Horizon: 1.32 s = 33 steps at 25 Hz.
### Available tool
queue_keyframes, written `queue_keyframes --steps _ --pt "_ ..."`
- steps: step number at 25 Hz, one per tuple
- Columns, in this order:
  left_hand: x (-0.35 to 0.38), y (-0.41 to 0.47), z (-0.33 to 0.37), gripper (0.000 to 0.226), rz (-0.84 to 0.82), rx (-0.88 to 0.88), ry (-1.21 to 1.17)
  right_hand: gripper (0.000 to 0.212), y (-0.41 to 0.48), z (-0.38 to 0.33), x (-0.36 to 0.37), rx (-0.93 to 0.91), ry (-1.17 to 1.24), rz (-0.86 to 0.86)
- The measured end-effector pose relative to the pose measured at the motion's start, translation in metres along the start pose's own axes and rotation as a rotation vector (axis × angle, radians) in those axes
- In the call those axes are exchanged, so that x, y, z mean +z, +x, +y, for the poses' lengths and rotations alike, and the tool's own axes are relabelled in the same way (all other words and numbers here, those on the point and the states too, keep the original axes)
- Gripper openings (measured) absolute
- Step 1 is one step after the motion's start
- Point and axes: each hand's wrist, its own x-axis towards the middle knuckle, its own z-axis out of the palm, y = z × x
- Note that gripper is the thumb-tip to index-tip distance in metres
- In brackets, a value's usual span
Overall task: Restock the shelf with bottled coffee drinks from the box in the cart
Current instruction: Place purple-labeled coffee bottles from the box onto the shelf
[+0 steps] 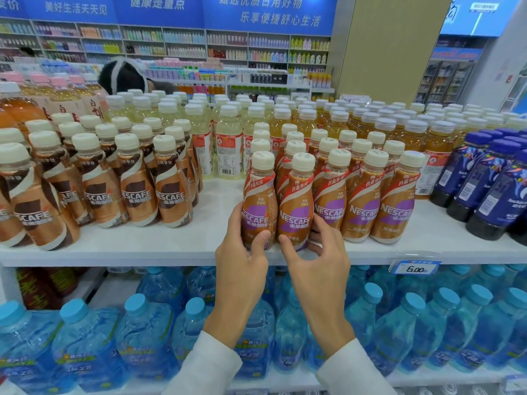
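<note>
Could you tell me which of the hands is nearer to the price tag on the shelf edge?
Right. The right hand, round the second purple-label bottle, is left of the price tag; the left hand grips the end bottle, farther left.

On the white flat top shelf, purple-labelled plastic coffee bottles stood in rows ctr-right, w/ brown-labelled plastic coffee bottles to their left across a gap & dark blue-labelled bottles to their right. Pale yellow clear-plastic drink bottles stood behind; blue-capped plastic water bottles sat on the shelf below.
</note>
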Motion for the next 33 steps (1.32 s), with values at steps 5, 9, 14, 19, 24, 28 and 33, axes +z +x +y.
queue_keyframes --steps 5,9,14,19,24,28,33 --pt "-0.003 -0.001 0.005 0.058 -0.024 -0.003 0.035 0.066 -0.003 -0.002 0.003 0.017 -0.03 0.008" --pt "-0.005 -0.002 0.006 0.058 -0.05 0.008 0.123 0.067 -0.003 -0.003 0.003 0.05 -0.052 -0.015" --pt "-0.01 -0.005 0.001 0.058 -0.055 0.058 0.215 0.064 -0.004 -0.01 -0.004 0.1 -0.059 -0.054" --pt "-0.03 -0.049 0.01 0.053 -0.054 0.055 0.28 0.049 -0.043 -0.022 -0.036 0.216 -0.003 -0.156" --pt "-0.052 -0.135 -0.001 0.049 -0.018 -0.12 0.358 0.047 -0.121 -0.009 -0.084 0.284 -0.032 -0.36" --pt "-0.078 -0.23 -0.019 0.042 0.027 -0.258 0.42 0.043 -0.2 0.012 -0.121 0.369 -0.038 -0.522" --pt "-0.137 -0.349 -0.037 0.036 0.108 -0.496 0.472 0.04 -0.288 0.008 -0.137 0.522 0.052 -0.786"
